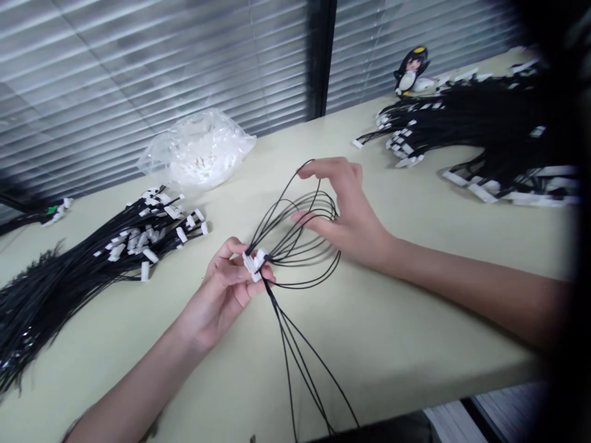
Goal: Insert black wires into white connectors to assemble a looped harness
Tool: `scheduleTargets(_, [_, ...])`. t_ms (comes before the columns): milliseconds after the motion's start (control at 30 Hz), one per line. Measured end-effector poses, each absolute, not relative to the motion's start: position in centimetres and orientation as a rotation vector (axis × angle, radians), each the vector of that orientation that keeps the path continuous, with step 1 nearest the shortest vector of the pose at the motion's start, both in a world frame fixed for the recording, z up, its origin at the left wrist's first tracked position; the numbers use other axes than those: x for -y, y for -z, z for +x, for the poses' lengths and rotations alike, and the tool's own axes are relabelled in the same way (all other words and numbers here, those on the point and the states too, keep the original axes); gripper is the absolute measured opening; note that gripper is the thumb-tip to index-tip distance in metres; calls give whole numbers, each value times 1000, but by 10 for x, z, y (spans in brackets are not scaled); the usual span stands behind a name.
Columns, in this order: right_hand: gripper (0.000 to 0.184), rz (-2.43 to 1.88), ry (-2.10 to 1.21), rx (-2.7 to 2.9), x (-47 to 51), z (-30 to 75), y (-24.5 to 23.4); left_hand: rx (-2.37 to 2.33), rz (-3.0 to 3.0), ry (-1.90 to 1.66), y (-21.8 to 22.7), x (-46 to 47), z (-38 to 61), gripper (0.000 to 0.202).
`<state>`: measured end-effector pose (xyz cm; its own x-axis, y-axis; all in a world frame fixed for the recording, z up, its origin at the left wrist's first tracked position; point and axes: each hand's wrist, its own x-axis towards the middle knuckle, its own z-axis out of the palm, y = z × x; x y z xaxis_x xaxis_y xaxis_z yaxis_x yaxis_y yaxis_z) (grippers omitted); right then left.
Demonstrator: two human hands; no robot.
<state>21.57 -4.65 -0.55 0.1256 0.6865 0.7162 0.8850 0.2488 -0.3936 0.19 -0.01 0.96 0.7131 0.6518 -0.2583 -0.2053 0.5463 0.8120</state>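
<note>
My left hand (226, 289) pinches small white connectors (255, 263) at the gathered end of several thin black wires (295, 240). The wires loop out to the right, and their free lengths trail down past the table's front edge. My right hand (346, 212) is inside the loops, fingers spread, with wires running over the index finger and thumb. Both hands hover just above the pale green table (392, 320) near its middle.
A pile of black wires with white connectors (92, 258) lies at the left. A larger heap of the same wires (480, 129) sits at the back right. A clear plastic bag of white parts (198, 154) rests by the window blinds. A small penguin figurine (410, 71) stands behind.
</note>
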Motion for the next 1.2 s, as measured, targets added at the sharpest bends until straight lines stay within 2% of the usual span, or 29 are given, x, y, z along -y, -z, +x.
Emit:
scheduleTargets(167, [42, -1528, 131, 1380, 39, 224, 9, -451, 817, -452, -10, 6, -1, 21])
scheduleTargets(433, [54, -1618, -130, 1293, 27, 233, 17, -448, 824, -425, -8, 8, 1, 18])
scheduleTargets(667, [61, -1747, -198, 1305, 20, 244, 28, -509, 818, -500, -6, 3, 4, 19])
scheduleTargets(767, [54, -1761, -64, 1392, 25, 239, 23, -581, 818, -566, -7, 1, 4, 17])
scheduleTargets(900, [47, -1703, 406, 1575, 41, 226, 8, -625, 813, -614, -7, 0, 4, 12])
scheduleTargets(1033, [23, -1208, 959, 1838, 59, 212, 3, -614, 807, -625, -7, 0, 6, 11])
scheduleTargets(1100, [15, -955, 1068, 1966, 66, 205, 4, -598, 793, -623, -6, 0, 5, 11])
scheduleTargets(1200, [13, -851, 1031, 2075, 73, 196, 7, -591, 780, -616, -5, 0, 5, 10])
